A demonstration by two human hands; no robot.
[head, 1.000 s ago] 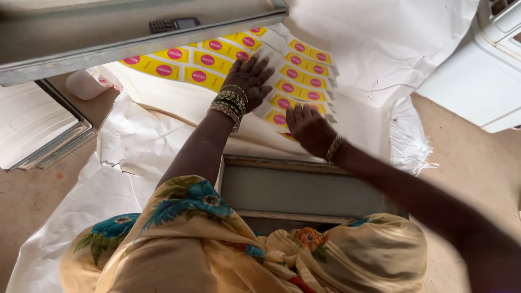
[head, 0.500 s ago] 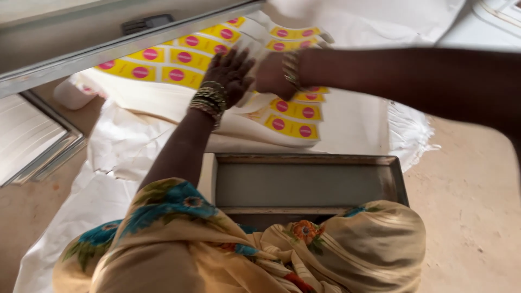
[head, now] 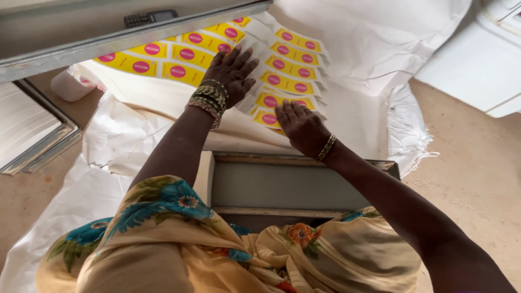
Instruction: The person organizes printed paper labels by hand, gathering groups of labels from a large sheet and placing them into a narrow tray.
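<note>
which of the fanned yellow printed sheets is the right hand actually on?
The nearest, lowest one in the fan: the yellow sheet directly beside the right hand, whose fingertips rest at its edge. The others fan away toward the top; the left hand presses those higher up.

Draped in a pale yellow-cream garment (head: 179, 255) printed with large teal-blue flowers, green leaves and small orange blossoms, gathered in soft folds across shoulders and lap. Bare forearms below the cloth. Stacked on the left wrist, a thick band of dark and metallic bangles (head: 209, 100), beaded at the edges. On the right wrist, a single slim golden bracelet (head: 326, 147). No rings visible on the fingers (head: 239, 57).
</note>
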